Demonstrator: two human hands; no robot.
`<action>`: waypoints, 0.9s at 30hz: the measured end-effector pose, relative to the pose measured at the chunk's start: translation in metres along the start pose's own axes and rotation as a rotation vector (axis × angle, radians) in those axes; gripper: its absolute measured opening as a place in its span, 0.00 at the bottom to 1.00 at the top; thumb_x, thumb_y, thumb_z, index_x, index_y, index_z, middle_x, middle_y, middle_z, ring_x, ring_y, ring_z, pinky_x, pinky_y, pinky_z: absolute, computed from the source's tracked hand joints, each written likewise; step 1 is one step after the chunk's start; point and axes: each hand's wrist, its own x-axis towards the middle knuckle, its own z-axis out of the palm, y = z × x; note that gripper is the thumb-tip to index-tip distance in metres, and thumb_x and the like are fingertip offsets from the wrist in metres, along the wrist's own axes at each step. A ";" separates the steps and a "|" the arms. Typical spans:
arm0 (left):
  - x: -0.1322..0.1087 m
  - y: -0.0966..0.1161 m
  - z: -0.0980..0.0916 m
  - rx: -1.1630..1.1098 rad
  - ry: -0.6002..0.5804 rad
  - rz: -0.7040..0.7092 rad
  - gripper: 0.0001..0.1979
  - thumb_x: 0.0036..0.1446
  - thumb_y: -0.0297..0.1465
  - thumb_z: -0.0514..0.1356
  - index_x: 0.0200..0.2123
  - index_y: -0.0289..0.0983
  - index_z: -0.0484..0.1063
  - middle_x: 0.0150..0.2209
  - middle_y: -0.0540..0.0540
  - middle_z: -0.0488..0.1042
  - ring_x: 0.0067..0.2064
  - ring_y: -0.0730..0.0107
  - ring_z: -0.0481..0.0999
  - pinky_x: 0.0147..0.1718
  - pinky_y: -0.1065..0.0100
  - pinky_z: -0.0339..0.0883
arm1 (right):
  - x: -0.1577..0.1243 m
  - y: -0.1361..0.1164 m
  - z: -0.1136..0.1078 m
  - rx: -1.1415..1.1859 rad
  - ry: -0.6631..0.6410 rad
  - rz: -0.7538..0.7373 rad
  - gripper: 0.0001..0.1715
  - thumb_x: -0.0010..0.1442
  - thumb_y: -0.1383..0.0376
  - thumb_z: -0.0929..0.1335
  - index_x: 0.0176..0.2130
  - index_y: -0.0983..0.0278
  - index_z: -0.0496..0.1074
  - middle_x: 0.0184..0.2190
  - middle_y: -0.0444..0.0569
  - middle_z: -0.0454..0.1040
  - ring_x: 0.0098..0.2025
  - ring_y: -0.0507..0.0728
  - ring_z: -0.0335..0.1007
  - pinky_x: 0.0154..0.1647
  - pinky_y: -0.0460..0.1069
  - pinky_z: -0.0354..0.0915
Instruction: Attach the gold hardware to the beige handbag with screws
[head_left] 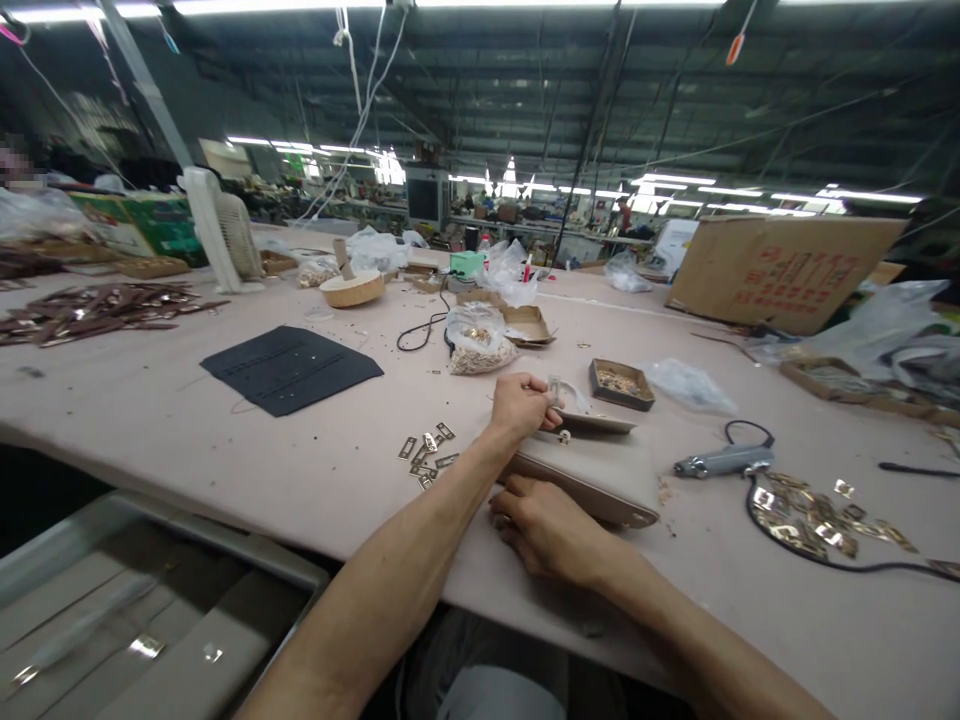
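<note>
Nearest us, our right hand [546, 527] presses flat on the beige leather piece's [592, 472] near edge, its length running rightward, while just beyond our left hand [521, 405] pinches a metal clasp [556, 389].

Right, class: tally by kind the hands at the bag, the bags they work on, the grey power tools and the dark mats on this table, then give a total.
Hands: 2, left hand and right hand
Beige bag: 1
Grey power tool: 1
Dark mat: 1
Total: 5
</note>
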 end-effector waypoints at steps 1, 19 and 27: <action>0.000 0.000 0.000 0.001 0.000 0.005 0.10 0.54 0.19 0.65 0.30 0.33 0.66 0.24 0.42 0.80 0.16 0.72 0.74 0.14 0.76 0.66 | 0.000 -0.001 0.001 -0.013 -0.012 0.019 0.05 0.59 0.72 0.68 0.38 0.66 0.73 0.39 0.53 0.74 0.35 0.55 0.68 0.36 0.49 0.60; -0.001 0.000 0.002 0.021 0.009 0.014 0.10 0.53 0.18 0.65 0.29 0.33 0.66 0.24 0.43 0.80 0.15 0.73 0.73 0.13 0.75 0.65 | -0.004 0.005 -0.015 0.365 0.011 -0.168 0.11 0.55 0.77 0.68 0.37 0.65 0.75 0.34 0.47 0.77 0.35 0.53 0.70 0.38 0.46 0.62; 0.001 -0.002 0.001 0.023 0.012 0.010 0.11 0.53 0.19 0.66 0.30 0.33 0.66 0.24 0.43 0.80 0.15 0.73 0.73 0.13 0.76 0.65 | 0.000 0.011 -0.013 0.207 0.049 -0.260 0.13 0.56 0.78 0.67 0.34 0.65 0.79 0.29 0.47 0.74 0.28 0.51 0.64 0.30 0.47 0.56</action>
